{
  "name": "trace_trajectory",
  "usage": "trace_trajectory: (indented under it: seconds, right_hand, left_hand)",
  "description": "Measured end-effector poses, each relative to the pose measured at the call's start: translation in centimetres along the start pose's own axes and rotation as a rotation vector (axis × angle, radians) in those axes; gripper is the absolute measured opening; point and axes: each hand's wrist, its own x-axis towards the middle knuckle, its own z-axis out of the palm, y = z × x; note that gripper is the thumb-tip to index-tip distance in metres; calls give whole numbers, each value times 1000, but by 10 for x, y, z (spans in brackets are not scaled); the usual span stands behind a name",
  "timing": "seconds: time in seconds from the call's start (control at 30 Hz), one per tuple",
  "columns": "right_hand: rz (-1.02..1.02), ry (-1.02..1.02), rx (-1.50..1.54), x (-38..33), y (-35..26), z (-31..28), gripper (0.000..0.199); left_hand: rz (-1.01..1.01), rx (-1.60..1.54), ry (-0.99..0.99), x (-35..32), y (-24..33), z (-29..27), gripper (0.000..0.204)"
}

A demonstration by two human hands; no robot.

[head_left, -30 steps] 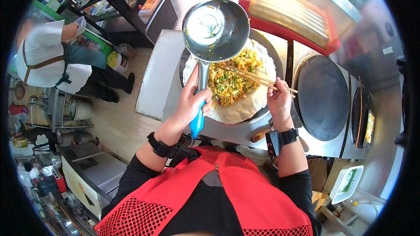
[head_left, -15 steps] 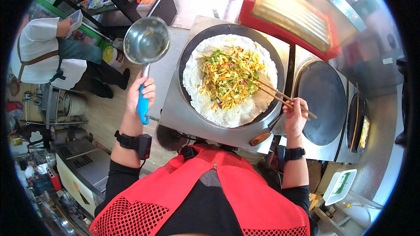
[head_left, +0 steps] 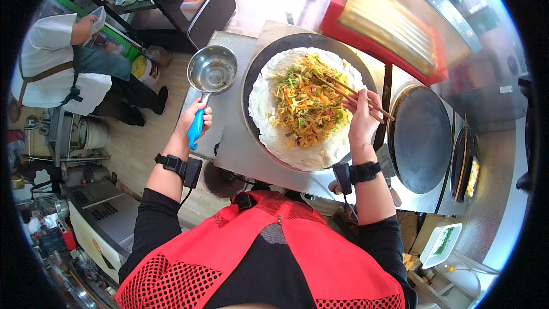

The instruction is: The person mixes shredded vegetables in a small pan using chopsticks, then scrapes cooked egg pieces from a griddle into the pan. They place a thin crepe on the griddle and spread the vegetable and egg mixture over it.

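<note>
My left hand (head_left: 193, 120) is closed around the blue handle of a small metal saucepan (head_left: 212, 68), held over the left end of the counter. The saucepan looks bare inside apart from a few scraps. In my right hand (head_left: 361, 121) is a pair of chopsticks (head_left: 377, 109), their tips in a heap of shredded vegetable filling (head_left: 309, 100). The filling, yellow, orange and green, lies on a pale, thin round pancake (head_left: 264, 117). Under the pancake is a round dark griddle (head_left: 303, 40), its rim showing around most of the edge.
A second round griddle (head_left: 422, 137) sits to the right, then a smaller dark pan (head_left: 462, 160) with food at its edge. Behind stands a red-framed glass case (head_left: 389, 17). A spatula (head_left: 386, 163) lies near my right wrist. A person (head_left: 63, 80) stands at the left.
The saucepan has moved right and nearer to me with my left hand. My right hand has moved left and farther forward over the pancake. The filling's heap has changed shape.
</note>
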Motion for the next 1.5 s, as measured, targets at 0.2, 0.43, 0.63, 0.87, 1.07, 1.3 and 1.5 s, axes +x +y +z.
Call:
trace_trajectory:
  seconds: [0.2,0.43,0.63,0.87,1.07,1.3,1.5]
  right_hand:
    - [-39,-22,-66,-12,-8,1,20]
    - [-78,-95,-123,-39,-6,5,16]
    - [-72,-32,-106,-47,-15,-4,16]
    - [-10,-127,-58,-54,-4,17,17]
    - [-66,-32,8,-27,-12,16,17]
    - [-35,-47,-92,-10,-3,-27,19]
    - [-61,-74,-66,-34,-17,-34,18]
  left_hand:
    - [-98,-33,-81,20,11,-12,22]
    - [-195,58,-17,45,17,-23,26]
    - [-99,231,-3,50,24,-9,55]
    - [-9,196,189,40,23,-39,69]
    - [-26,159,79,6,18,-84,72]
    - [11,388,589,-39,-55,-166,67]
    - [-267,774,799,-105,-154,-273,50]
